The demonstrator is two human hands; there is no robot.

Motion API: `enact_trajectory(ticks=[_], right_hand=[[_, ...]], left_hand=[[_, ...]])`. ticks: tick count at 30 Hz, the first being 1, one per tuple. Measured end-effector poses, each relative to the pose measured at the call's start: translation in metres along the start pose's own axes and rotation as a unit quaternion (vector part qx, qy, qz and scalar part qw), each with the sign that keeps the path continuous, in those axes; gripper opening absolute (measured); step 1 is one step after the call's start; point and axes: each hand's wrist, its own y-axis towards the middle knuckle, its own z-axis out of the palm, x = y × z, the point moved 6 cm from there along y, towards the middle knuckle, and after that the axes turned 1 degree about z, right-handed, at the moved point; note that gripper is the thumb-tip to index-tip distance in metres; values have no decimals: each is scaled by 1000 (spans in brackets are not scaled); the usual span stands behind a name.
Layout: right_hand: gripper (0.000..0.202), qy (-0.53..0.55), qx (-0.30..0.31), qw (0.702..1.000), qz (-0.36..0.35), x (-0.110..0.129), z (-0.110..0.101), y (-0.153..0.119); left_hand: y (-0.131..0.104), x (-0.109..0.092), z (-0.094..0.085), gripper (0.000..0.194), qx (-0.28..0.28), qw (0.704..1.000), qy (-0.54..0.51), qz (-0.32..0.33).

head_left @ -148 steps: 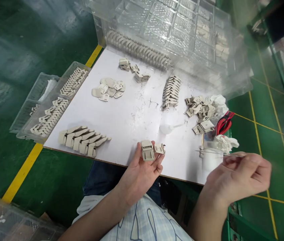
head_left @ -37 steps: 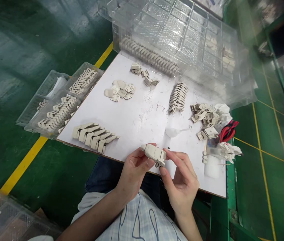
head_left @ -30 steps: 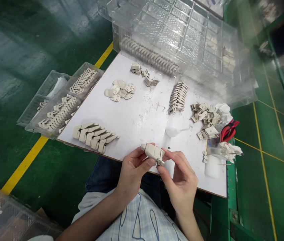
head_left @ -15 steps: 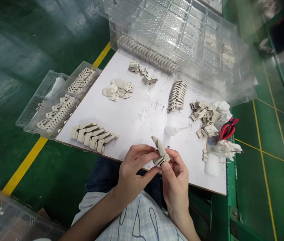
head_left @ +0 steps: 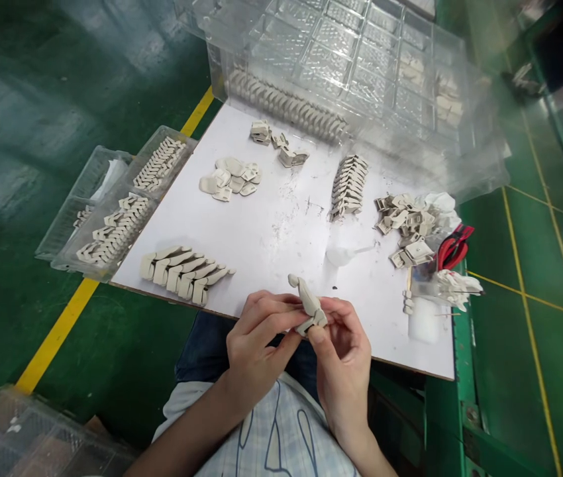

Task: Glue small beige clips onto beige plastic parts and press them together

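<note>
While the beige part [head_left: 309, 302] is held up over the near edge of the worktop [head_left: 261, 255], the right hand [head_left: 342, 354] lies nearer its lower end and pinches it there between thumb and fingers. The left hand [head_left: 261, 339] bends its fingers in against the left side, and I cannot tell whether that grip pinches the part too. Its long axis leans, running from the right thumb up and leftward, so the free tip stands clear above both hands, well apart from the row of beige parts [head_left: 159, 272] at left.
</note>
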Motion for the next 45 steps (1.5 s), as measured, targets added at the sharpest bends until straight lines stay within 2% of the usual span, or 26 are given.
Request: enact_trajectory(ticks=[3, 6, 9, 14, 17, 19, 20, 23, 25, 27, 29, 33, 35, 41, 45], right_hand=[[26, -29, -8, 999, -36, 4, 4, -1], [27, -38, 6, 997, -66, 9, 10, -4], [28, -40, 4, 996, -85, 12, 10, -6], [29, -54, 5, 995, -85, 14, 11, -9], [27, -57, 5, 996, -64, 12, 13, -5], [25, -26, 15, 999, -12, 5, 12, 3], [26, 6, 19, 1000, 17, 1, 10, 7], [34, 109, 45, 986, 116, -13, 6, 22], [38, 145, 86, 967, 190, -21, 7, 27], [38, 154, 124, 949, 245, -25, 8, 29], [38, 161, 137, 941, 263, -24, 9, 28], [36, 167, 140, 939, 265, -22, 9, 25], [36, 162, 138, 943, 257, -21, 9, 24], [37, 139, 132, 955, 228, -19, 6, 22], [30, 124, 118, 969, 176, -17, 4, 20]], left_hand=[[-6, 1, -1, 24, -9, 1000, 21, 9], [-15, 3, -4, 31, -29, 999, 6, -32], [-21, 3, -5, 32, -24, 998, -15, -62], [-21, 11, -8, 34, -3, 996, -57, -71], [-19, 23, -10, 29, -6, 985, -122, -126], [-19, 34, -8, 18, 0, 957, -196, -214], [-20, 39, -5, 14, 7, 933, -238, -270], [-27, 46, 9, 18, 47, 836, -353, -418], [-32, 45, 16, 21, 66, 782, -404, -469], [-34, 44, 20, 22, 73, 757, -426, -490], [-34, 42, 19, 22, 75, 758, -422, -492], [-29, 38, 13, 23, 89, 795, -371, -472], [-27, 36, 12, 22, 94, 803, -362, -464], [-33, 42, 15, 30, 105, 782, -375, -486], [-39, 46, 15, 36, 111, 782, -343, -509]])
